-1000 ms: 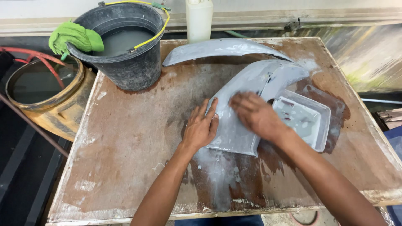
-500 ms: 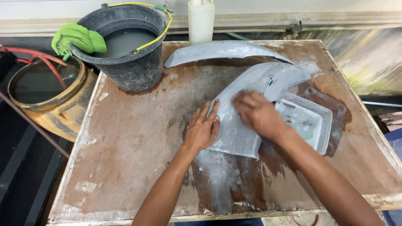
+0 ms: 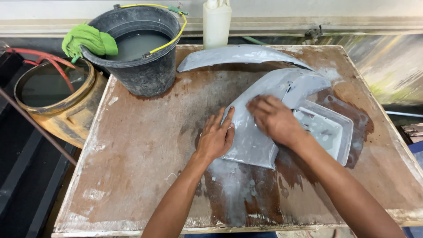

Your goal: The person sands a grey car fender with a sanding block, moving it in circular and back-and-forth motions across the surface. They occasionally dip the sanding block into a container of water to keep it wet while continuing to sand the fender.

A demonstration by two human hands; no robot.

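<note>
Both hands stay flat and open on the grey panel (image 3: 251,136), the right hand (image 3: 275,120) slid slightly upward, left hand (image 3: 216,136) unmoved.

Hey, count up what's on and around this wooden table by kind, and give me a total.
Grey curved plastic panels: 2, one under both hands, one behind
Black water bucket: 1
Green cloth: 1
Clear square tray: 1
White plastic bottle: 1
Yellow-brown round drum: 1
Total: 7

We are seeing open wet board (image 3: 132,150) lying free at near left, black bucket (image 3: 136,48) blocking far left, long grey panel (image 3: 238,55) and white bottle (image 3: 217,22) crowding the far edge, shallow tray (image 3: 339,130) filling the right.
</note>
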